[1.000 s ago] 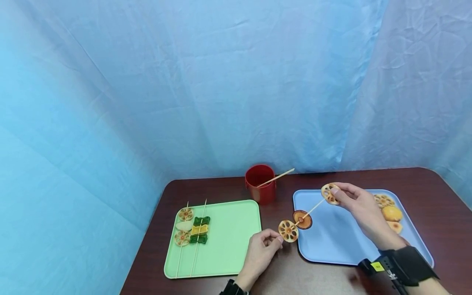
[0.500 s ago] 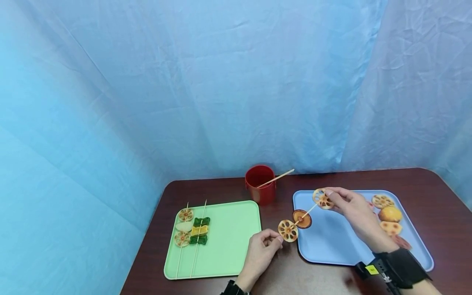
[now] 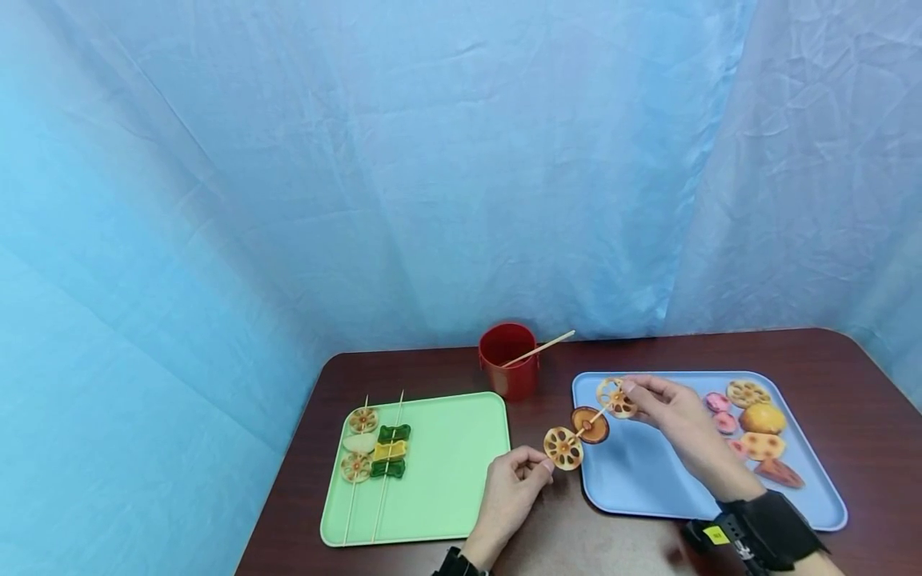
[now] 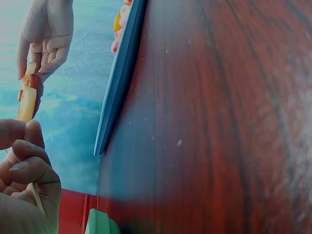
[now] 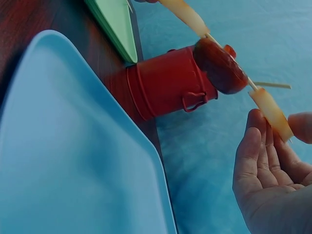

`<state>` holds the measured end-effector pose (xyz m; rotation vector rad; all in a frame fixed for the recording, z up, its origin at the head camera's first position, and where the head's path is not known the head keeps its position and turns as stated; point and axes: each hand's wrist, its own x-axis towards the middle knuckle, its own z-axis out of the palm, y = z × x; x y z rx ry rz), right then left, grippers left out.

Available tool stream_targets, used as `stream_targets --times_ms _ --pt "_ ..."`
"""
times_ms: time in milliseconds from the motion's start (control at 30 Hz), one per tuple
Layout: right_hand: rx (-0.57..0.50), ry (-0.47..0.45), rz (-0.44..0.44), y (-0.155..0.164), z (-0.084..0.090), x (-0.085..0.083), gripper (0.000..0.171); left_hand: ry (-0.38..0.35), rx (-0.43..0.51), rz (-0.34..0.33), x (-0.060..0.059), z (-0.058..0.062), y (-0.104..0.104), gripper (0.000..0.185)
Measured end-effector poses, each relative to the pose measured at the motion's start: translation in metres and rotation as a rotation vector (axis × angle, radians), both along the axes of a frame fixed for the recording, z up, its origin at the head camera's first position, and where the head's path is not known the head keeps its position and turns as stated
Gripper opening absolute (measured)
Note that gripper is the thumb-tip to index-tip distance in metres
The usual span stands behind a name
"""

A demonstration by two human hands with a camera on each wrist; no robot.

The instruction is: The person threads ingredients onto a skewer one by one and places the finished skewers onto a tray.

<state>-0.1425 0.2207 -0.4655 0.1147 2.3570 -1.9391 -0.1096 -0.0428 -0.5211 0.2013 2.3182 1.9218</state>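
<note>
My left hand (image 3: 510, 492) pinches a thin bamboo skewer (image 5: 251, 84) just below a lotus root slice (image 3: 563, 449) threaded on it. Above that slice a brown mushroom cap (image 3: 590, 426) is on the same stick. My right hand (image 3: 680, 420) pinches a second lotus root slice (image 3: 616, 398) between thumb and fingers at the skewer's far end. In the right wrist view, the stick runs from the mushroom into this slice, a small gap between them. The skewer is held slanted above the left edge of the blue tray (image 3: 648, 480).
The blue tray's right side holds a lotus slice (image 3: 748, 393), a yellow piece (image 3: 763, 418), pink pieces and a brownish piece (image 3: 779, 473). A green tray (image 3: 461, 480) bears two loaded skewers (image 3: 390, 450). Behind stands a red bucket (image 3: 510, 364) with a stick in it.
My right hand has moved down and left, sliding the lotus root slice along the skewer closer to the mushroom. The left hand stays nearly still. More pieces on the blue tray are uncovered.
</note>
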Motion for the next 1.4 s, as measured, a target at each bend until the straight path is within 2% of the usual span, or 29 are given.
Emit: stream_targets --times_ms 400,600,1067,1233,1400 --pt "-0.01 -0.005 -0.03 -0.008 -0.004 0.0 0.055 -0.01 -0.016 0.022 -0.001 0.001 0.001 0.016" --pt "-0.071 -0.004 -0.02 -0.012 -0.006 0.0 0.046 0.005 -0.027 0.038 -0.001 0.0 0.002 0.01" --pt "-0.09 -0.018 -0.012 -0.017 -0.012 -0.002 0.041 0.026 -0.123 0.073 -0.002 0.002 0.001 0.007" --pt "-0.077 -0.017 -0.014 -0.019 -0.012 -0.003 0.041 0.042 -0.117 0.072 -0.002 0.002 0.0 0.006" --pt "-0.068 -0.02 -0.005 -0.018 -0.011 -0.004 0.041 0.073 -0.117 0.042 -0.002 0.001 -0.002 0.005"
